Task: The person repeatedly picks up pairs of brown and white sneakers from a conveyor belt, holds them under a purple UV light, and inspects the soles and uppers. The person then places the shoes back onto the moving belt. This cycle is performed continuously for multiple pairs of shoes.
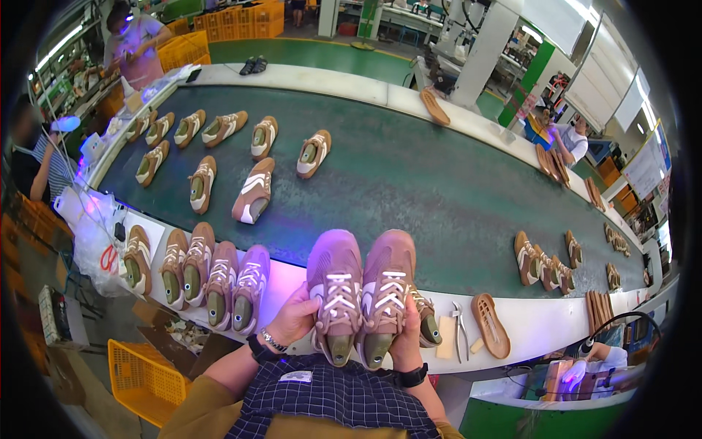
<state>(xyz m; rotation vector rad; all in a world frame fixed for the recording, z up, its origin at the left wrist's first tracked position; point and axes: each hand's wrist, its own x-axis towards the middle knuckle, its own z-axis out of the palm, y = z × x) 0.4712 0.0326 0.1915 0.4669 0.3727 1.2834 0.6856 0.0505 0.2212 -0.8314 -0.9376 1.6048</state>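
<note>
Tan suede and white laces mark the two shoes held side by side over the near edge of the counter, toes pointing away toward the green conveyor belt [409, 183]. The left hand [295, 316] wraps the outer side of the left shoe [336, 289], fingers closed on its upper; the right hand [406, 338] grips the right shoe [385, 293] low at the heel, thumb on its flank. Both shoes still carry green lasts at their openings and touch along their inner sides.

Holding them level, heel against heel, seems the best way to compare the pair, so lacing and toe shape can be matched under the violet light. A firm hold near the heels should keep the soft uppers from creasing.

To the left, a row of finished shoes [212, 282] lines the same edge; to the right lie pliers [460, 329] and an orange sole [490, 325].
</note>
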